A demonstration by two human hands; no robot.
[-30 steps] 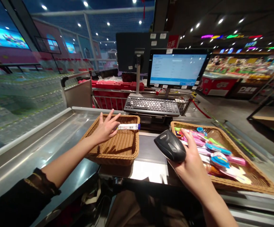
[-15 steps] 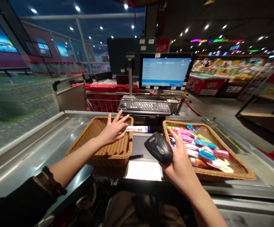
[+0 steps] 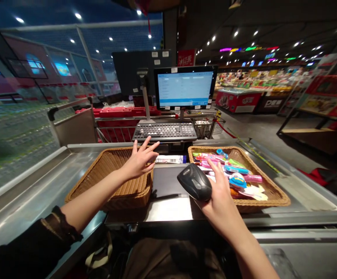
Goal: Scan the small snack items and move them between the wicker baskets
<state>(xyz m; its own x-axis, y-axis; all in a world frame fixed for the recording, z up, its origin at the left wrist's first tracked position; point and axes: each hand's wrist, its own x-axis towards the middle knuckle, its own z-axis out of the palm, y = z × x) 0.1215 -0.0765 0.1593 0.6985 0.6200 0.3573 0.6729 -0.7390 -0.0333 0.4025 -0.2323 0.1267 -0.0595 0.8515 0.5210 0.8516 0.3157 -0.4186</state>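
Observation:
My right hand (image 3: 219,195) grips a black handheld barcode scanner (image 3: 195,181) over the counter, just left of the right wicker basket (image 3: 275,193), which holds several colourful packaged items (image 3: 229,172). My left hand (image 3: 141,159) hovers open with fingers spread above the right rim of the left wicker basket (image 3: 110,174). A white tube-like package with a blue end (image 3: 171,159) hangs in the air just past the left fingertips, between the two baskets; the fingers do not close on it.
A keyboard (image 3: 165,131) and a lit till screen (image 3: 185,87) stand behind the baskets. A steel counter (image 3: 40,182) runs to the left. Red shopping trolleys (image 3: 122,120) sit behind the till. Shop aisles and shelves lie to the right.
The white package has moved right from over the left basket to the gap between the baskets. The view has swung right; both hands keep roughly their poses.

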